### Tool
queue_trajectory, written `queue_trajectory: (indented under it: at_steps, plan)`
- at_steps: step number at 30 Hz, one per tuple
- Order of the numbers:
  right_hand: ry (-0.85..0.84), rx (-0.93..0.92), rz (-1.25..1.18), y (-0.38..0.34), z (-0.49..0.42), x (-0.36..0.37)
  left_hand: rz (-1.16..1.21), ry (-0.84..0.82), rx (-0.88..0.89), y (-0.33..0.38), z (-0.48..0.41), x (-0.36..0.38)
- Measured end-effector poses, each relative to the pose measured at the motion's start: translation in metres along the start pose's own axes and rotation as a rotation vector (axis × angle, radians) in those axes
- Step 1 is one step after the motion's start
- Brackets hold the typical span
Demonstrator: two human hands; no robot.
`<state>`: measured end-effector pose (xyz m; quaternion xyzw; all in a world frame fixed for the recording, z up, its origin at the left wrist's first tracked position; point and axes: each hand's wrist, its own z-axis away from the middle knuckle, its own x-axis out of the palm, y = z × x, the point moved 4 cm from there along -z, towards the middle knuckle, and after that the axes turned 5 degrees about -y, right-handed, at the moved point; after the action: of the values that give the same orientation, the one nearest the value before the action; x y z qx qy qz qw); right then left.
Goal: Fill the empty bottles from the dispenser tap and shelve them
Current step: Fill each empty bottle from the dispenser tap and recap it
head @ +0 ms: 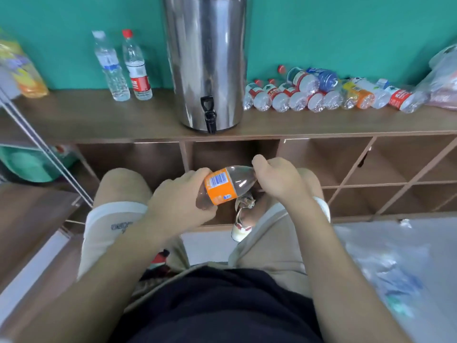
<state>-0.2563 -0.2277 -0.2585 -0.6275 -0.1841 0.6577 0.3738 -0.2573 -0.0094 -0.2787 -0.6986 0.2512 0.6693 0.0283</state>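
At the upper left of the frame a yellow and orange bag stood on the wooden counter against the teal wall, its contents too blurred to read. Just right of it two plastic bottles stood upright side by side: a white-capped bottle with a blue label and a red-capped bottle with a red and white label, both clear, though how full they were could not be told. At top centre the tall steel dispenser stood on the counter, its black tap reaching over the front edge. Below it, mid-frame, the left hand was wrapped round the lower body of the orange-labelled bottle. This lay tilted, neck up and to the right, in front of the open compartments of the shelf under the counter. Its bare plastic looked see-through, and whether it held liquid could not be told. The right hand was curled round the bottle's neck end, hiding the cap. At the upper right a row of bottles lay on their sides on the counter, bottoms toward the camera, a few stacked on others, mostly red-labelled, with one blue and one orange. Beyond them, at the far right edge, sat a crumpled plastic bag. At the lower right lay a clear plastic sack with blurred bluish things inside.
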Motion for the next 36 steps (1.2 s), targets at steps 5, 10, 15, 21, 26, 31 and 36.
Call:
queue_trajectory:
  at_steps: [5,10,15,21,26,31,36]
  plan:
    - [0.066,-0.092,-0.122,-0.012,0.009,0.018,-0.234,0.137,0.005,0.014,0.000,0.005]
    - [0.089,-0.446,-0.304,-0.013,0.023,0.016,0.374,-0.218,0.021,0.006,0.007,-0.021]
    - [-0.011,-0.671,-0.300,-0.020,0.038,0.009,0.704,-0.532,-0.012,-0.003,0.015,-0.045]
    - [-0.136,-0.763,-0.301,-0.020,0.041,0.007,0.831,-0.540,-0.024,-0.014,0.019,-0.035]
    - [-0.188,-0.798,-0.381,-0.023,0.037,0.004,1.016,-0.524,0.007,-0.018,0.019,-0.010]
    - [-0.243,-0.839,-0.406,-0.026,0.021,0.003,1.139,-0.590,0.048,-0.021,0.003,0.014]
    - [-0.306,-0.784,-0.435,-0.024,-0.011,0.007,1.253,-0.699,0.049,-0.027,-0.024,0.032]
